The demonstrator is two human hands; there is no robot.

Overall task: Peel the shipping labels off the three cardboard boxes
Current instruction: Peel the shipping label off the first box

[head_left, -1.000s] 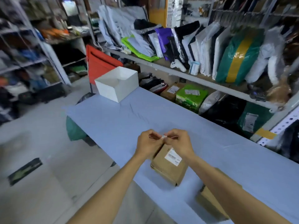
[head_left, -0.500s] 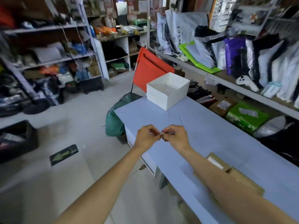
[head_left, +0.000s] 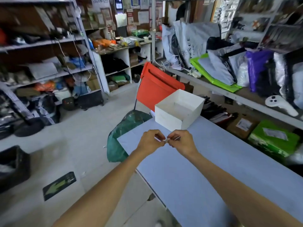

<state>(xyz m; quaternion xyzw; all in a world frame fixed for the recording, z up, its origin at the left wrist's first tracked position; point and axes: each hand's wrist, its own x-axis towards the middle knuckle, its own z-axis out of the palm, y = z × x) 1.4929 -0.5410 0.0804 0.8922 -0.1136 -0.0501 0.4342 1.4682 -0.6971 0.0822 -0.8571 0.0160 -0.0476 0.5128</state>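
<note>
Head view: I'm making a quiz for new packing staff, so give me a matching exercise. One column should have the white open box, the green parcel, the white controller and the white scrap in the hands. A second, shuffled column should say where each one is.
Things
1. white open box
2. green parcel
3. white controller
4. white label scrap

Places
A. pinched between the left hand and the right hand
B. below the shelf, beside a brown carton
C. on the blue table, at its far end
D. on the shelf at the right

Pairs: 1-C, 2-B, 3-D, 4-A
</note>
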